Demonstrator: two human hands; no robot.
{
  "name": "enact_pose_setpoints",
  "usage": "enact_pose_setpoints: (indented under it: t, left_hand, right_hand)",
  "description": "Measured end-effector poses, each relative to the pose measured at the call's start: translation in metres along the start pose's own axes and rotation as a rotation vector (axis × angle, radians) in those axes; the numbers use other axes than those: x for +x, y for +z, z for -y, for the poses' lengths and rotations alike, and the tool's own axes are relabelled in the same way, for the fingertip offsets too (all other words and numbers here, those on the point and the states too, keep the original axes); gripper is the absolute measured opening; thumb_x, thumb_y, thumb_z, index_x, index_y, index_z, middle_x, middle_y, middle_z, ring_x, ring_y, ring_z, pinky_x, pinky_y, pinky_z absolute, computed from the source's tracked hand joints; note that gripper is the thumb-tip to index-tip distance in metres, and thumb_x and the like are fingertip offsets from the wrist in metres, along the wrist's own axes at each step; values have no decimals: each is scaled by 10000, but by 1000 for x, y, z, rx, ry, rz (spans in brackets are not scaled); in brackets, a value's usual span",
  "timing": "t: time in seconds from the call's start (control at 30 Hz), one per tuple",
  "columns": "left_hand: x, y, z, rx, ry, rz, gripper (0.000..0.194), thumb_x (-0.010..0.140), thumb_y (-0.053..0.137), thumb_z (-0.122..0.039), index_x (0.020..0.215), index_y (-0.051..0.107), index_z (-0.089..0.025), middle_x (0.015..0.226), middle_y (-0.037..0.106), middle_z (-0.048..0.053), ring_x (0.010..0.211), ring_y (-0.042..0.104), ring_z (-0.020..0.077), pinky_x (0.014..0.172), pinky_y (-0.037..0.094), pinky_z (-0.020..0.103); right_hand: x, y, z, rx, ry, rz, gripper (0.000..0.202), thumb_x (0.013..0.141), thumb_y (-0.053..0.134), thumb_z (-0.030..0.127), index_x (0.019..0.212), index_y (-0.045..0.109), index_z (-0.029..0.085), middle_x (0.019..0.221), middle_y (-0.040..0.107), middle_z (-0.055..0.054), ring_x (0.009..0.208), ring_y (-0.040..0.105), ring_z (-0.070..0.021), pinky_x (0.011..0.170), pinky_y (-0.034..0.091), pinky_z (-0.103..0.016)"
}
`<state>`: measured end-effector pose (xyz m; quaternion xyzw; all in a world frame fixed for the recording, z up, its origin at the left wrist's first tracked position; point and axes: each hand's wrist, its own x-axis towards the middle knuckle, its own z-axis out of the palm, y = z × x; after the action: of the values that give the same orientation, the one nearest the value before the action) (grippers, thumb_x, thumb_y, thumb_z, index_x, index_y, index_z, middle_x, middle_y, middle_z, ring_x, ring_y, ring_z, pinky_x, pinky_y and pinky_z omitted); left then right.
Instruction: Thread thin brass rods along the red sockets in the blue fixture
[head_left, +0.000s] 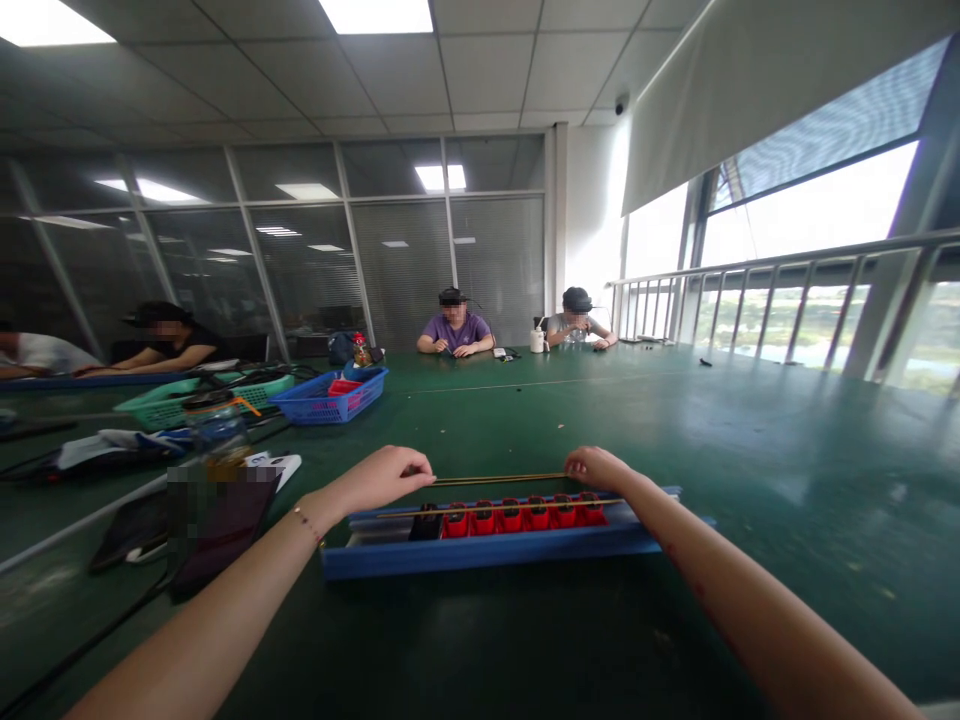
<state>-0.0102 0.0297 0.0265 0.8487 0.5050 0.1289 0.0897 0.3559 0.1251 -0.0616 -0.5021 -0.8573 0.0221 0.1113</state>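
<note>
My left hand (384, 472) and my right hand (601, 468) are closed on opposite ends of a thin yellowish rubber band (499, 479), which is pulled taut in two strands. Both hands are just beyond the far side of a long blue tray (487, 558). Inside the tray stands a row of several red blocks (511, 520) with dark tops, with a black block (426, 524) at the left end. Another thin yellowish strand (405, 513) runs lengthwise over the row. My right forearm passes over the tray's right end.
To the left are a blue basket (330, 402), a green basket (154, 405), a lidded jar (217, 425) and a dark pouch (225, 530). Two people (457, 330) sit across the green table (787, 480); others sit at the far left. A railing (795, 290) runs along the right.
</note>
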Motion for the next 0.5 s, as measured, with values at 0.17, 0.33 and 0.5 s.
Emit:
enact_pose_setpoints:
  t: [0.17, 0.33, 0.5]
  left_hand:
    - [-39, 3, -22, -44, -37, 17, 256, 748, 458, -422, 810, 631, -244, 761, 643, 2, 668, 565, 159, 576, 357, 215]
    - [-40, 8, -20, -9, -19, -1, 224, 749, 467, -396, 789, 626, -244, 773, 634, 6, 700, 562, 162, 620, 359, 219]
    - [-31, -9, -12, 93, 19, -130, 212, 757, 464, -387, 797, 635, -268, 816, 630, -11, 741, 553, 160, 658, 346, 223]
  right_hand:
    - [-1, 0, 1, -6, -1, -9, 241, 684, 475, 153, 817, 664, 219, 811, 666, -21, 751, 596, -153, 685, 429, -215]
    - [-2, -1, 3, -7, 16, -1, 249, 684, 473, 143, 818, 666, 222, 813, 665, -17, 749, 596, -155, 682, 430, -214]
    - [-2, -2, 3, 0, 47, -5, 272, 711, 448, 126, 849, 659, 227, 865, 663, -15, 800, 590, -160, 711, 413, -211]
